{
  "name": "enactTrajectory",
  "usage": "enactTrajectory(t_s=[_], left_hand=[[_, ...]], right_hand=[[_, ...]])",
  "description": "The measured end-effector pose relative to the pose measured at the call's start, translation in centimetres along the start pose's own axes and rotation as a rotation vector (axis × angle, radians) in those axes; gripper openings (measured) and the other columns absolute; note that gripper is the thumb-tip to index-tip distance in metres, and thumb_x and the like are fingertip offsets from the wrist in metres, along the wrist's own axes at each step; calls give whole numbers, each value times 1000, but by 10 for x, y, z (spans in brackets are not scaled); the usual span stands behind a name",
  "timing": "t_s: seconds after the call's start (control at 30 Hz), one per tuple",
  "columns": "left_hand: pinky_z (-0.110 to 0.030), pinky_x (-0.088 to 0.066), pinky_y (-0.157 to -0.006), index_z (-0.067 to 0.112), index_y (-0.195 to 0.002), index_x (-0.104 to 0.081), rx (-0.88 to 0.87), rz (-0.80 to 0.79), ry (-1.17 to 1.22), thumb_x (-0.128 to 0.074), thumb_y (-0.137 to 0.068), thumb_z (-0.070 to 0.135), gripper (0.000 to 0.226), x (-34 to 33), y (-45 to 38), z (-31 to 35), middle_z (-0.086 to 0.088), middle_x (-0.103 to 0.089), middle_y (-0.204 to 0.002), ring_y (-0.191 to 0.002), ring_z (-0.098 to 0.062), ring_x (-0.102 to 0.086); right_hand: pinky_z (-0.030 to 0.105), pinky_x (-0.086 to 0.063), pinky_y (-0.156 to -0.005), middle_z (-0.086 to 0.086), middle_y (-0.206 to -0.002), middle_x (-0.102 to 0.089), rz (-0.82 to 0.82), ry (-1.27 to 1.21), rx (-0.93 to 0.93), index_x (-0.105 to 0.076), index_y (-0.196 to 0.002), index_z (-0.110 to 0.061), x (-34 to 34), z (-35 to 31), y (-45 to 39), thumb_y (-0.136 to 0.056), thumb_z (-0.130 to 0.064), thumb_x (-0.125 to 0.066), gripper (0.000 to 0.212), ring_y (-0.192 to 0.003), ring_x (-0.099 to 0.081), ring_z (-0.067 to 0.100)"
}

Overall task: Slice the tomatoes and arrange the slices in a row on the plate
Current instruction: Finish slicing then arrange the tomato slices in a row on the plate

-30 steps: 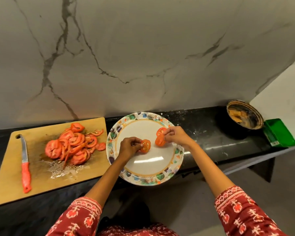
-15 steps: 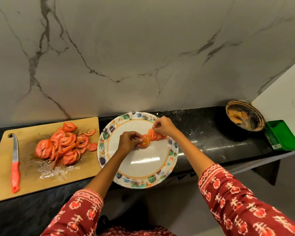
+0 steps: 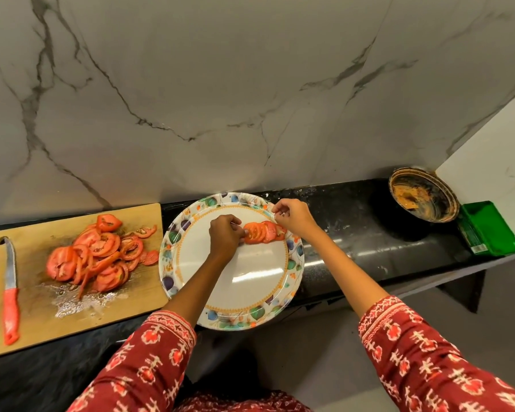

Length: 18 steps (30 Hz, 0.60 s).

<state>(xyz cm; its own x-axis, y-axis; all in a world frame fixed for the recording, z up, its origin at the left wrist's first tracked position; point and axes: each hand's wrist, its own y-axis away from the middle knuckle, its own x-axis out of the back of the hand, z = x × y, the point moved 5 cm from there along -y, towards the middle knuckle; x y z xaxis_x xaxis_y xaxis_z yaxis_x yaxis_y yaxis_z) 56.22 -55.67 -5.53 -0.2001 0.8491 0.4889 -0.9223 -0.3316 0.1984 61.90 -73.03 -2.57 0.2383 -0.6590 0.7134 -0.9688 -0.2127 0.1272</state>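
A white plate with a leaf-patterned rim (image 3: 173, 263) sits on the black counter, its near edge over the counter's front. A short overlapping row of three tomato slices (image 3: 263, 231) lies across its far right part. My left hand (image 3: 223, 237) pinches the leftmost slice of that row at its left edge. Just above the row's right end hovers my right hand (image 3: 293, 218), its fingers loosely curled with nothing between them. A heap of several more tomato slices (image 3: 98, 254) lies on the wooden cutting board (image 3: 27, 322) to the left.
A red-handled knife (image 3: 11, 292) lies along the board's left side, blade pointing away. A dark pot with orange residue (image 3: 422, 194) stands at the far right of the counter (image 3: 354, 248), and a green box (image 3: 488, 227) is beside it. A marble wall rises behind.
My left hand brought its slice right and laid it against the two slices. My right hand let go of those slices and lifted slightly toward the plate's far rim.
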Motion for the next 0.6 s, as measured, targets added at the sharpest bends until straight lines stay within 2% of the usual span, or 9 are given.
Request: enactTrajectory(t_s=[0.1,0.17,0.23,0.3,0.43,0.6], left_hand=[[-15,-49,-64,-1,-105,-64,-33,24,-37,-66,-83,8,24,3,1,-2,-16,-66,-96,-70,-14,-60],[-24,-54,-70,-1,-106,-64,-42,14,-33,-66,-83,7,25,9,2,-3,-17,-66,-97,-73,-18,-62],[-30,-56,-72,0,-106,-64,-57,25,-9,-66,-84,8,24,19,4,-5,-16,-67,-97,-73,-22,-65],[-29,-56,-68,2,-107,-64,-86,64,5,-65,-85,10,23,34,6,-8,-15,-67,-97,-70,-22,-64],[-39,-57,-69,7,-103,-68,-169,249,-27,-69,-82,13,22,89,12,-21,-11,-70,-90,-77,-21,-65],[-29,-50,-72,5,-104,-68,-198,474,-99,-64,-84,9,20,171,32,-49,-12,-71,-91,-81,-24,-66]], right_hand=[[14,-46,-66,14,-101,-66,18,-19,13,-67,-99,1,-2,-2,-3,-86,0,-60,15,-76,-54,5],[19,-49,-71,13,-101,-66,27,-34,21,-67,-98,0,-5,-5,-5,-86,0,-60,15,-81,-56,10],[14,-47,-67,11,-97,-65,30,-41,40,-67,-97,0,-10,-12,-5,-86,0,-60,13,-76,-55,7],[8,-41,-62,6,-90,-63,38,-56,60,-67,-95,1,-16,-20,-6,-84,2,-60,13,-66,-50,1],[7,-38,-61,3,-83,-64,25,-96,133,-68,-89,1,-44,-52,-7,-79,4,-59,14,-56,-49,-2],[11,-36,-58,2,-80,-60,-89,-105,251,-67,-90,4,-101,-114,-7,-79,3,-59,14,-55,-48,-2]])
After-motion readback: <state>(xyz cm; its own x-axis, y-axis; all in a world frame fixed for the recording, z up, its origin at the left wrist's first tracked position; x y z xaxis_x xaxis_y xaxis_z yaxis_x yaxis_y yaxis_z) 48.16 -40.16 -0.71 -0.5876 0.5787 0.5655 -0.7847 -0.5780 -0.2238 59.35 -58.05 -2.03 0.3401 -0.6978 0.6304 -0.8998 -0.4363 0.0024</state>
